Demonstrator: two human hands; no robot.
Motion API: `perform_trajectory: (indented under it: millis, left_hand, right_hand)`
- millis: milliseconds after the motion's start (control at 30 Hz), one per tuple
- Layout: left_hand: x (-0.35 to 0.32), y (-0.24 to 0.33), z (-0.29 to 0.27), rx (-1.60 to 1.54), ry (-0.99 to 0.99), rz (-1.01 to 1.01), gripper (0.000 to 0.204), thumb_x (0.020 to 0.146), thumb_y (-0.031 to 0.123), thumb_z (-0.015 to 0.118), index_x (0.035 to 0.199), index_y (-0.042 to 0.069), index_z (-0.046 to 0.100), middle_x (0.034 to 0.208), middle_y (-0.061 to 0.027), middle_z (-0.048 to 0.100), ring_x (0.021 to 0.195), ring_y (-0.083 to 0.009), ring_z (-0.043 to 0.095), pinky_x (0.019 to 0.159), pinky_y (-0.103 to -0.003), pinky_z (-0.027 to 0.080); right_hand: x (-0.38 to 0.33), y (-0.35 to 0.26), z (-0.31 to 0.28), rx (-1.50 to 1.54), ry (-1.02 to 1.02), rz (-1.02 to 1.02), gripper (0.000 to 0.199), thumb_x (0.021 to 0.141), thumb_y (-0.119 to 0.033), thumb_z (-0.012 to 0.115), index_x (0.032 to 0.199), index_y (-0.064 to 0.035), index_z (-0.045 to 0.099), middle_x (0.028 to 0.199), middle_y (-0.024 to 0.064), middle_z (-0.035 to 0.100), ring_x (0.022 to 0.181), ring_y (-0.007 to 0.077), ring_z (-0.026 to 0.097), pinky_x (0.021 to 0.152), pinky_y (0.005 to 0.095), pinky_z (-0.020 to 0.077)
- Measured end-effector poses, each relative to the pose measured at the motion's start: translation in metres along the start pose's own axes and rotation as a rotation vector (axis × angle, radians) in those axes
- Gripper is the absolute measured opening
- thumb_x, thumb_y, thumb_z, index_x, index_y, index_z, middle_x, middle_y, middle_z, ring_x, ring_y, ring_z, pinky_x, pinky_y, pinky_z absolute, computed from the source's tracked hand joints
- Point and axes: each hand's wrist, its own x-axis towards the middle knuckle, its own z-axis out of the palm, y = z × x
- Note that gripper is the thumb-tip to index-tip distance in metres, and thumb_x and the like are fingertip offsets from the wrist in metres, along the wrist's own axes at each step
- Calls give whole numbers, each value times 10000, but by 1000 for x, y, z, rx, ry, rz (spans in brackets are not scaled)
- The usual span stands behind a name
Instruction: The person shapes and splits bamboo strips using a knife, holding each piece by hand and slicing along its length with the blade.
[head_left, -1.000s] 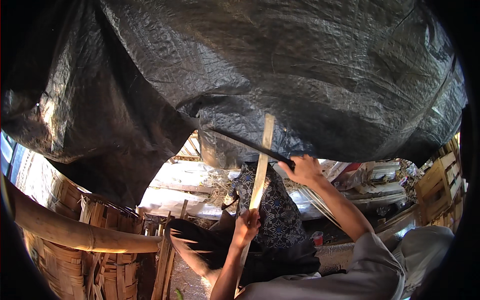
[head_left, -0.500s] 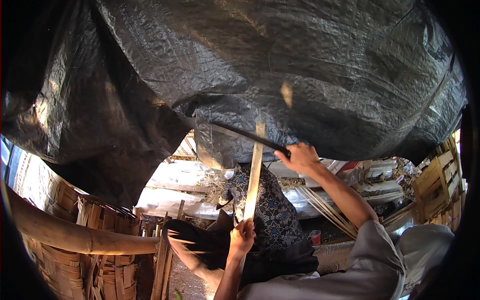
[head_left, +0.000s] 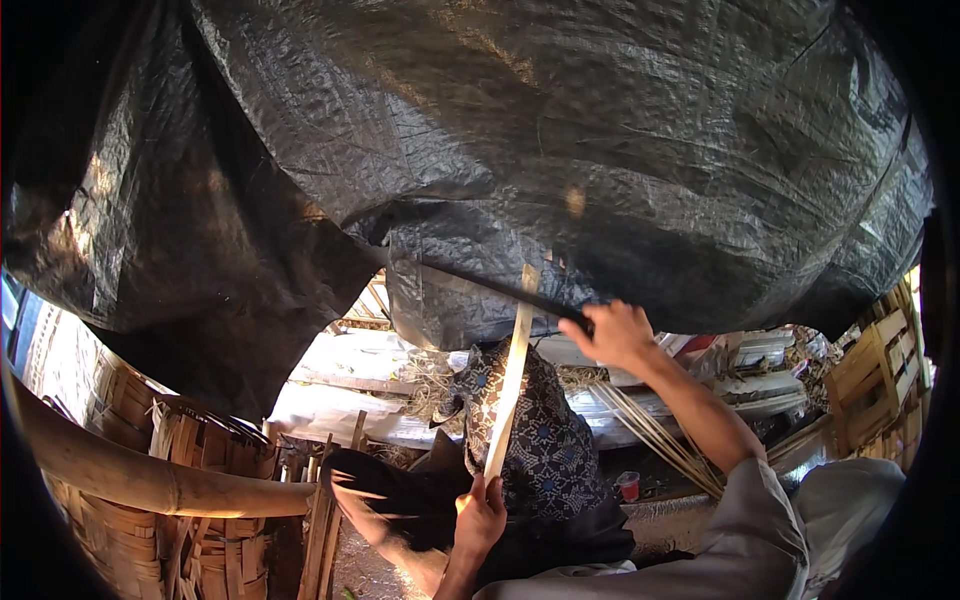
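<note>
Left hand [head_left: 480, 513] grips a wooden strip [head_left: 509, 385] reaching past the patterned cloth's [head_left: 548, 432] far edge, right hand [head_left: 614, 335] clasps a knife [head_left: 552, 306] across it, and hard pulling could skid the blade into the left hand.

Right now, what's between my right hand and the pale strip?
In the head view, the long dark tool gripped in your right hand spans that stretch, crossing the pale strip near its upper end, with black sheeting showing behind.
</note>
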Motion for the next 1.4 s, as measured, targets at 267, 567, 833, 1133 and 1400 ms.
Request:
perform_trajectory:
  millis: [267,567,833,1133,1400]
  left_hand:
    - [4,-9,7,-90,18,54,148,857,124,548,891,-14,509,574,-231,551,566,-403,571,451,-451,442]
    - [7,19,-7,45,104,49,155,861,144,542,894,-7,536,523,-211,535,496,-404,550,399,-449,424]
    - [-7,14,2,315,100,-58,192,869,162,514,975,3,516,583,-192,564,521,-383,564,435,-456,445]
    - [-16,10,5,289,131,-1,281,806,89,523,1079,37,479,762,-190,594,643,-381,586,544,-466,466]
    - [-1,4,-21,-24,-70,32,150,875,157,524,859,7,525,560,-153,580,475,-345,575,427,-374,439]
  right_hand:
    - [-35,-26,11,-111,-336,-294,691,800,-703,362,900,-85,657,457,71,511,470,194,584,440,341,483]
    - [23,7,11,-59,55,52,645,842,-622,374,913,-47,658,673,184,625,676,324,645,665,411,519]
    - [-42,-31,0,-244,-150,-423,732,805,-714,310,941,-78,645,512,94,570,441,199,585,385,323,437]
    - [26,53,2,-226,83,116,648,874,-595,339,845,-22,639,566,91,562,550,167,611,415,321,484]
    - [-68,23,96,264,-330,481,612,842,-610,397,852,-53,651,785,217,632,756,345,627,687,424,497]
